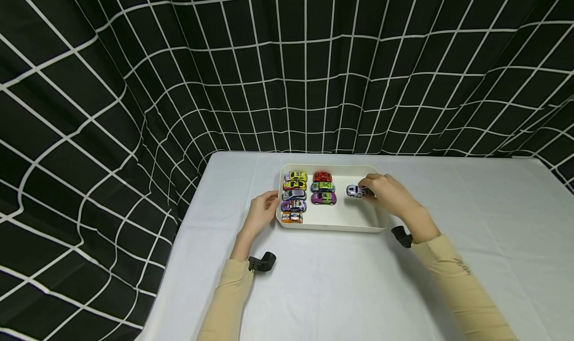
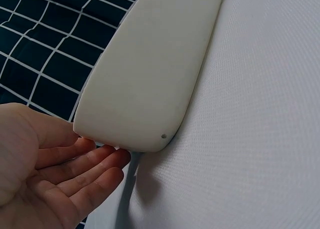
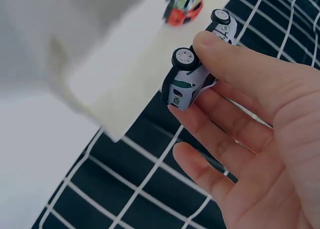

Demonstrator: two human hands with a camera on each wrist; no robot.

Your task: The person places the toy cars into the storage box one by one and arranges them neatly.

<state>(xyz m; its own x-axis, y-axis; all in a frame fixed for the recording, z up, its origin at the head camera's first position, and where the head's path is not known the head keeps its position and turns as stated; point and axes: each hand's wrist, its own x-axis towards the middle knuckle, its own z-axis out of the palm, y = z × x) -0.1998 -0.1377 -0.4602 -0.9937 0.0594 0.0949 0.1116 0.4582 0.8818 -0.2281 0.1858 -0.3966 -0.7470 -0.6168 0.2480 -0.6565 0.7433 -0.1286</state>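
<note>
In the head view, my right hand (image 1: 387, 194) pinches a silver-white toy car (image 1: 354, 191) above the right part of a white tray (image 1: 334, 228). The right wrist view shows the car (image 3: 186, 86) between thumb and fingers, its wheels turned toward the camera. My left hand (image 1: 261, 212) is at the tray's left end. In the left wrist view its fairly straight fingers (image 2: 97, 171) touch the tray's end wall (image 2: 135, 89). Several toy cars stand in a left column, among them a purple one (image 1: 293, 206); a second column holds a red (image 1: 322, 177), a green (image 1: 323, 187) and a magenta car (image 1: 324, 198).
A white cloth (image 1: 314, 281) covers the table under the tray. Behind and to the left hangs a black curtain (image 1: 291, 67) with a white grid. Each wrist wears a black camera mount, such as the left one (image 1: 263, 262).
</note>
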